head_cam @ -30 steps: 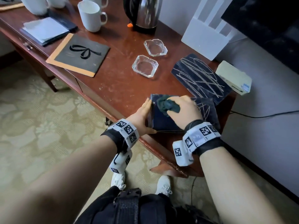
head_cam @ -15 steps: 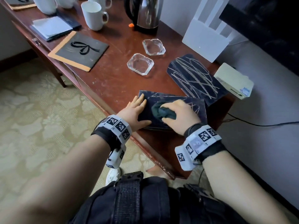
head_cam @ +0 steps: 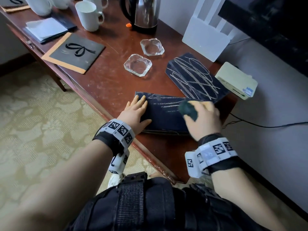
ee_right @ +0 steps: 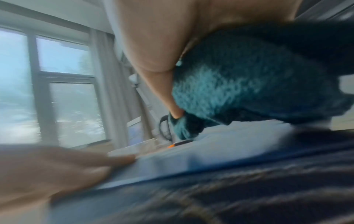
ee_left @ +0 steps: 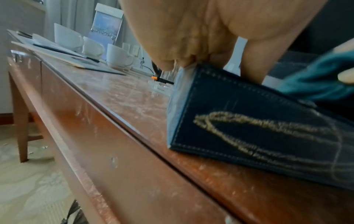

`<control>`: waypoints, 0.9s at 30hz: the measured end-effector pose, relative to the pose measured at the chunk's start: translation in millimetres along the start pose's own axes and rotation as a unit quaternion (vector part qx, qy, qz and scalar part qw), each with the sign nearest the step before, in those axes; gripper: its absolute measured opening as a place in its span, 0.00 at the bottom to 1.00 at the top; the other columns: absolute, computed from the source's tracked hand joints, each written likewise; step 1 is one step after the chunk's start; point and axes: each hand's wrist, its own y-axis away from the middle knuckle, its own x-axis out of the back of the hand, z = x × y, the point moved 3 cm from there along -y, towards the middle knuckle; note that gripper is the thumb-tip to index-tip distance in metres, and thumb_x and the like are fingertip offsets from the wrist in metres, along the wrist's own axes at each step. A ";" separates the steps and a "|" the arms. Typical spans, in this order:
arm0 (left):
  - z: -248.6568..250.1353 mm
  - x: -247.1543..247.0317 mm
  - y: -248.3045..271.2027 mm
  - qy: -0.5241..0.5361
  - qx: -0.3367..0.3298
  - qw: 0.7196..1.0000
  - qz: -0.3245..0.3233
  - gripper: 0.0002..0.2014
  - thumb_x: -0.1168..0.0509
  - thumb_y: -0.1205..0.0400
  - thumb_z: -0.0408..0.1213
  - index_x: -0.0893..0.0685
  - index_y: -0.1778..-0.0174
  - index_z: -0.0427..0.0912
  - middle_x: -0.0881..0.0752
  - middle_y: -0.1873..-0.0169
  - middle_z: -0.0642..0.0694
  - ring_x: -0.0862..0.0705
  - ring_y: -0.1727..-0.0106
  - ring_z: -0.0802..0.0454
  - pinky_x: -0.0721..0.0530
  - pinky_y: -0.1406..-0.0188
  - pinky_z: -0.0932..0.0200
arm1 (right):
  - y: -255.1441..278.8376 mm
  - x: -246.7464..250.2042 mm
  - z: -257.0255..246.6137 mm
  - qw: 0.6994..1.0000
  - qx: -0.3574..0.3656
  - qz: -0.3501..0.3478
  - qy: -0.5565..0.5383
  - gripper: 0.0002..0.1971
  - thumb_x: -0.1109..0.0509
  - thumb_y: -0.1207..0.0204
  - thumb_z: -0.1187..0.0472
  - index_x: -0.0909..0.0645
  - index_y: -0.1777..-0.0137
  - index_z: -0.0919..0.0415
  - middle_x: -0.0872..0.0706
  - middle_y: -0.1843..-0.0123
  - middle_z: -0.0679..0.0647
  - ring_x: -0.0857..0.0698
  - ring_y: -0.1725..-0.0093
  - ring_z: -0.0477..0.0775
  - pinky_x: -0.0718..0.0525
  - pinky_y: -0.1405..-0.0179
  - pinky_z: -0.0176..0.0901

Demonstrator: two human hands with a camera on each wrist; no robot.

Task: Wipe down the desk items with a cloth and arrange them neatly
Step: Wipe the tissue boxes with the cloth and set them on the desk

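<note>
- Cloth [head_cam: 188, 109], dark teal and bunched, is gripped in the right hand [head_cam: 204, 120], whose fingers are curled round it, and is pressed onto the right part of a dark navy stitched folder [head_cam: 164, 114].
- The folder is laid flat at the near edge of the wooden bench [head_cam: 106, 80], with chalky streaks on its top.
- The folder's left end is held down by the left hand [head_cam: 135, 112], with straight fingers [head_cam: 141, 101] lying close together on its top.
- A second dark folder [head_cam: 195, 77], scribbled over with chalk lines, is seen just beyond, its near corner overlapping the first.
- Two glass ashtrays [head_cam: 138, 65] are set near each other farther along the bench, left of the scribbled folder.
- At the far end an electric kettle [head_cam: 144, 13], white mugs [head_cam: 89, 14] and a black card with an orange border [head_cam: 75, 53] are seen.
</note>
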 end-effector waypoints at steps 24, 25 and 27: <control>-6.6 -10.6 0.4 -0.017 -0.001 1.000 0.012 0.32 0.48 0.14 0.48 0.55 0.18 0.43 0.59 0.18 0.50 0.64 0.18 0.50 0.57 0.19 0.51 | 3.2 -29.4 -14.2 0.991 0.029 -0.130 0.012 0.19 0.34 0.26 0.57 0.24 0.35 0.46 0.26 0.36 0.52 0.29 0.36 0.60 0.23 0.39 0.50; -7.1 -10.9 0.1 -0.020 -0.001 1.000 0.011 0.32 0.48 0.14 0.48 0.55 0.18 0.43 0.60 0.18 0.50 0.64 0.18 0.50 0.57 0.19 0.51 | 0.8 -24.2 -2.4 0.993 0.006 -0.114 0.000 0.18 0.33 0.27 0.57 0.22 0.36 0.47 0.25 0.36 0.53 0.28 0.36 0.61 0.23 0.39 0.50; -7.1 -11.4 -0.1 -0.025 -0.001 1.000 0.007 0.33 0.48 0.14 0.49 0.56 0.18 0.43 0.60 0.18 0.50 0.64 0.18 0.49 0.58 0.19 0.50 | -5.7 -8.6 29.3 0.995 -0.062 -0.082 0.009 0.18 0.32 0.28 0.58 0.21 0.37 0.49 0.24 0.36 0.57 0.25 0.38 0.66 0.23 0.39 0.52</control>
